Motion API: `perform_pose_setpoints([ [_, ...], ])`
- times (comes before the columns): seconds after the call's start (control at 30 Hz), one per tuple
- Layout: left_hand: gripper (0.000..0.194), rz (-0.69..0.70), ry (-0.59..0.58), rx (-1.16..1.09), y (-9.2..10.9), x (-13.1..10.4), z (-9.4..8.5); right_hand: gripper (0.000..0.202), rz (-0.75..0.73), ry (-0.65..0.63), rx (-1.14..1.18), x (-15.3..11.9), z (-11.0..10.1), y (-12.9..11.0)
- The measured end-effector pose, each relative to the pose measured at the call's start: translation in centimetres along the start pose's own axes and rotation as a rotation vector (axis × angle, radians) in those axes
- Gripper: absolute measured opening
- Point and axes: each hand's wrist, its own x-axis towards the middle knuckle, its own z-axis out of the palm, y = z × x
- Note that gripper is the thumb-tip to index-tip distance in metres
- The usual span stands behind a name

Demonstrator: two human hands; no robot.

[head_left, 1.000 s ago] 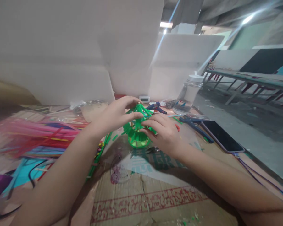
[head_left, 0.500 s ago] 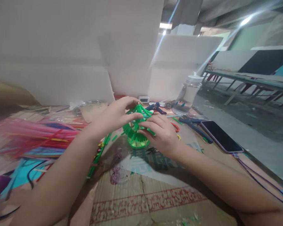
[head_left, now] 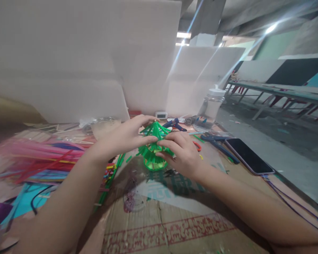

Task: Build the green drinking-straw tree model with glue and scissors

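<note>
A green model (head_left: 155, 163), apparently made of pipe cleaners, stands upright on the table, with a pointed top and a flared lower tier above a round base. My left hand (head_left: 129, 134) wraps round its upper left side, the fingers behind the peak and the thumb across the front. From the right, my right hand (head_left: 184, 153) has its bent fingers and thumb against the model's middle, close to the left thumb. Exactly what the right fingertips pinch is hidden.
Pink, red and blue pipe cleaners (head_left: 60, 155) lie heaped at left. Behind the model are a dark blue glue gun (head_left: 175, 124) and a small white digital display (head_left: 161, 115). To the right lie pliers (head_left: 219, 144) and a phone (head_left: 249, 155); a clear bottle (head_left: 209, 109) stands farther back.
The whole view has shifted slightly, with the table sitting a little lower. Both hands keep nearly the same hold on the green model; the right fingers have moved slightly.
</note>
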Motion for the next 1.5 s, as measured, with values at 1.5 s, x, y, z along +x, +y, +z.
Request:
perform_pose_setpoints([
  [1.5,0.067,-0.048,0.163,0.148,-0.8,-2.4,2.6,0.064,0.460,-0.433,0.642,-0.2,-1.3,6.4],
])
